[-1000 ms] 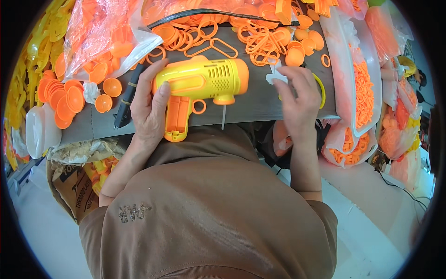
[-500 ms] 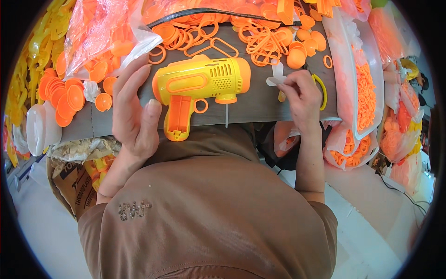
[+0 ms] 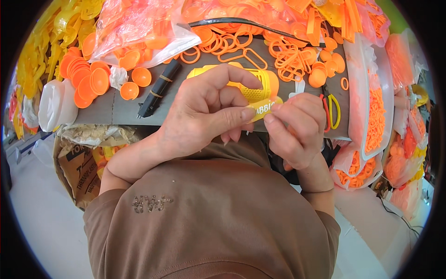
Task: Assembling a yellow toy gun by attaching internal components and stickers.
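In front of my chest, both hands hold a small yellow oval piece [image 3: 261, 109] with white lettering on it. My left hand [image 3: 200, 109] pinches its left end between thumb and fingers. The thumb and fingertips of my right hand [image 3: 299, 128] close on its right end. Just behind the hands lies a yellow and orange toy blaster [image 3: 267, 83] on the grey table [image 3: 125, 111]; its handle and much of its body are hidden by my left hand. Beyond my right hand is a white slip [image 3: 299, 87], partly covered.
Scissors [image 3: 333, 111] with red and yellow handles lie at the right. A banded black bundle [image 3: 160, 88] is on the left, near orange cups [image 3: 141, 76]. Orange rings [image 3: 288, 58] and bagged parts [image 3: 139, 28] line the back. A clear bin [image 3: 355, 93] stands at the right.
My left hand has moved right from beside the blaster, and my right hand has come inward from the white slip. Both now grip the yellow oval piece. The view has shifted, uncovering the black bundle.
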The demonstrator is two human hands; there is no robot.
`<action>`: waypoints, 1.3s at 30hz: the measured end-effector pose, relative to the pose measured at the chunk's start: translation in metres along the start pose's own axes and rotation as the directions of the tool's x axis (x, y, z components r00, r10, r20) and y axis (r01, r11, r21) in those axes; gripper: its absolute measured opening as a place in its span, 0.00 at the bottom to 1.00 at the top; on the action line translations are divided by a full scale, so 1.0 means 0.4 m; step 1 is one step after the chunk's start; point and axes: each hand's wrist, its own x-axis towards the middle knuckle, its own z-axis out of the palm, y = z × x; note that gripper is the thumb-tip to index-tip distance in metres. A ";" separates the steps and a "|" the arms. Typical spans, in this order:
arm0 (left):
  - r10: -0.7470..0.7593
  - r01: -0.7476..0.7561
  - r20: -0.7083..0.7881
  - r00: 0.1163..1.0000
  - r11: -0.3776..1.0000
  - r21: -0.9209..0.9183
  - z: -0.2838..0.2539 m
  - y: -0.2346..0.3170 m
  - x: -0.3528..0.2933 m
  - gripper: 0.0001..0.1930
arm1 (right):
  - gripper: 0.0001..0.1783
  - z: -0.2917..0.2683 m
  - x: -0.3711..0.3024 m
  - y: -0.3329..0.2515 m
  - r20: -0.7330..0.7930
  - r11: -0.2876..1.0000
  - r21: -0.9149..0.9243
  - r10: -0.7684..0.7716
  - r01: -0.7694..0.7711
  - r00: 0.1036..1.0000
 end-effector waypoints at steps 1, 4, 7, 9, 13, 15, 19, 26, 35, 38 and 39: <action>0.036 -0.034 -0.031 0.999 0.998 0.055 -0.004 0.000 -0.001 0.16 | 0.15 0.011 0.004 0.002 -0.041 0.997 0.047 0.061 -0.059 0.997; 0.083 -0.075 -0.057 0.995 0.989 0.129 -0.021 0.000 -0.010 0.16 | 0.16 0.009 0.011 0.008 -0.016 0.963 0.186 0.200 -0.194 0.980; 0.091 -0.085 -0.019 0.996 0.974 0.208 -0.038 0.002 -0.022 0.16 | 0.16 0.006 0.020 0.010 0.082 0.852 0.434 0.285 -0.291 0.955; 0.087 -0.087 0.013 0.996 0.959 0.270 -0.046 -0.003 -0.025 0.16 | 0.16 0.013 0.016 0.004 0.086 0.885 0.401 0.220 -0.236 0.972; 0.231 -0.230 0.055 0.971 0.852 0.471 -0.057 -0.009 -0.036 0.14 | 0.16 0.013 0.013 -0.006 0.087 0.929 0.340 0.126 -0.148 0.988; 0.295 -0.268 0.051 0.954 0.768 0.581 -0.071 -0.012 -0.039 0.13 | 0.17 0.008 0.004 0.001 0.090 0.940 0.313 0.116 -0.139 0.989; 0.693 -0.418 0.213 0.689 0.140 0.898 -0.118 -0.038 -0.036 0.13 | 0.16 0.016 -0.035 0.043 -0.035 0.914 0.171 0.378 -0.367 0.925; 0.642 -0.388 0.289 0.710 0.014 0.922 -0.160 -0.106 -0.037 0.15 | 0.20 0.061 -0.031 0.033 0.075 0.873 0.185 0.446 -0.452 0.892; 0.701 -0.413 0.277 0.657 0.028 0.910 -0.172 -0.142 -0.028 0.16 | 0.21 0.119 0.021 0.001 0.122 0.881 0.188 0.418 -0.435 0.900; 0.707 -0.419 0.281 0.649 0.024 0.908 -0.177 -0.149 -0.028 0.16 | 0.22 0.120 0.028 0.004 0.141 0.877 0.190 0.422 -0.442 0.896; 0.706 -0.417 0.279 0.651 0.025 0.908 -0.177 -0.150 -0.029 0.16 | 0.22 0.121 0.028 0.005 0.152 0.877 0.200 0.412 -0.436 0.898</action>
